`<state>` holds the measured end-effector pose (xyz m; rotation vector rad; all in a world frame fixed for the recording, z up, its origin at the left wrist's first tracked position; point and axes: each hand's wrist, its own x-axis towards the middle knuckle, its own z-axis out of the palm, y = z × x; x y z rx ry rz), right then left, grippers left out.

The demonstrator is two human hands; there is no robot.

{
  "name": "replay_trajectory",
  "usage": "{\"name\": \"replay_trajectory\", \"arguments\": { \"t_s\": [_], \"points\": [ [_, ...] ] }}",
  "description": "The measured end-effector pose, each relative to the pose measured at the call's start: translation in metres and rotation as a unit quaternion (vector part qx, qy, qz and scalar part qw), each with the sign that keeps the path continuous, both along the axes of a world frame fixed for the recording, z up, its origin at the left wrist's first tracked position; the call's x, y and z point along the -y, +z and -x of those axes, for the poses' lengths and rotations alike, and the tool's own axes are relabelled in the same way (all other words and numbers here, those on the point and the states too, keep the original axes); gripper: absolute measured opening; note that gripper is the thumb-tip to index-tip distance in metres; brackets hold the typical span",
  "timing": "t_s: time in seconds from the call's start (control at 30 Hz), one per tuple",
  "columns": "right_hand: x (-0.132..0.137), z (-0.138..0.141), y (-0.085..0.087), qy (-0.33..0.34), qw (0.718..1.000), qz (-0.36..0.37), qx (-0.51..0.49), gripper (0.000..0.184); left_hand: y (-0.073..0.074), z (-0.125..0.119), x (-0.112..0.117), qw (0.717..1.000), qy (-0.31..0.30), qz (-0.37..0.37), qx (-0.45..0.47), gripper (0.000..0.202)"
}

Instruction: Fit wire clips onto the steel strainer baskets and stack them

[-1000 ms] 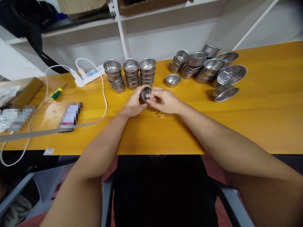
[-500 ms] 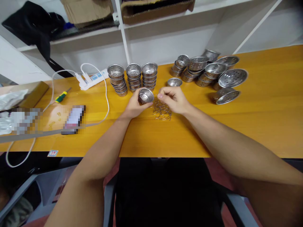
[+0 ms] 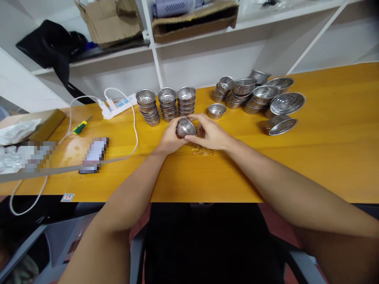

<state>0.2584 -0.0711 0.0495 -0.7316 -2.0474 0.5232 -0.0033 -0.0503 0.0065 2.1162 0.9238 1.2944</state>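
A small perforated metal strainer basket [image 3: 186, 128] is tilted between my two hands, its opening toward me. My left hand [image 3: 171, 138] wraps round its left side. On the right, my right hand [image 3: 209, 133] has its thumb at the near rim and its fingers over the far rim. A thin line, perhaps a wire, crosses the basket's mouth; what else the fingers hold I cannot make out. Beneath my right hand lies a pile of curved wire handles [image 3: 204, 151], partly covered. A single strainer basket [image 3: 216, 111] stands just behind on the table.
Stacked strainer baskets [image 3: 167, 97] stand in three columns behind my left hand. Looser piles of larger baskets [image 3: 265, 94] are at the back right. To the left are a phone [image 3: 95, 154], a screwdriver [image 3: 79, 127], a power strip [image 3: 120, 105] and a white cable [image 3: 137, 132].
My right hand has moved left from above the wire handles to the strainer basket and now grips its rim. The basket has tilted and shifted slightly right. The whole view has shifted a little.
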Motion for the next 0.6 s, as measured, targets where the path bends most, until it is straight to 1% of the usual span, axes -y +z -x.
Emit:
{"name": "replay_trajectory", "arguments": {
  "t_s": [0.03, 0.07, 0.17, 0.23, 0.3, 0.37, 0.43, 0.47, 0.53, 0.6],
  "points": [
    [-0.002, 0.003, -0.005, 0.01, 1.0, -0.001, -0.009, 0.093, 0.001, -0.002, 0.001, 1.0, 0.004, -0.009, -0.009, 0.092],
    [-0.003, 0.006, -0.009, 0.016, 1.0, 0.0, -0.019, 0.095, 0.001, -0.003, 0.002, 1.0, 0.008, -0.018, -0.014, 0.092],
    [-0.006, 0.01, -0.016, 0.015, 0.999, 0.004, -0.047, 0.088, -0.001, -0.008, 0.004, 0.999, 0.003, -0.033, -0.003, 0.09],
    [-0.008, 0.008, -0.014, 0.006, 0.998, -0.027, -0.06, 0.082, -0.003, -0.01, 0.005, 0.999, -0.015, -0.013, 0.028, 0.094],
    [-0.01, -0.001, -0.009, -0.024, 0.994, -0.084, -0.073, 0.077, -0.005, -0.011, 0.006, 0.998, -0.021, 0.025, 0.055, 0.094],
    [-0.016, -0.016, -0.001, -0.069, 0.984, -0.14, -0.088, 0.079, -0.006, -0.01, 0.006, 0.997, -0.007, 0.044, 0.064, 0.082],
    [-0.027, -0.034, 0.012, -0.12, 0.971, -0.175, -0.106, 0.087, -0.006, -0.008, 0.006, 0.997, 0.016, 0.034, 0.068, 0.064],
    [-0.035, -0.043, 0.02, -0.145, 0.966, -0.179, -0.117, 0.091, -0.006, -0.007, 0.005, 0.997, 0.024, 0.026, 0.073, 0.057],
    [-0.054, -0.057, 0.04, -0.185, 0.96, -0.165, -0.128, 0.093, -0.005, -0.007, 0.005, 0.996, 0.034, 0.019, 0.08, 0.046],
    [-0.077, -0.062, 0.065, -0.191, 0.965, -0.136, -0.115, 0.094, -0.004, -0.007, 0.005, 0.996, 0.037, 0.026, 0.079, 0.041]
  ]
}}
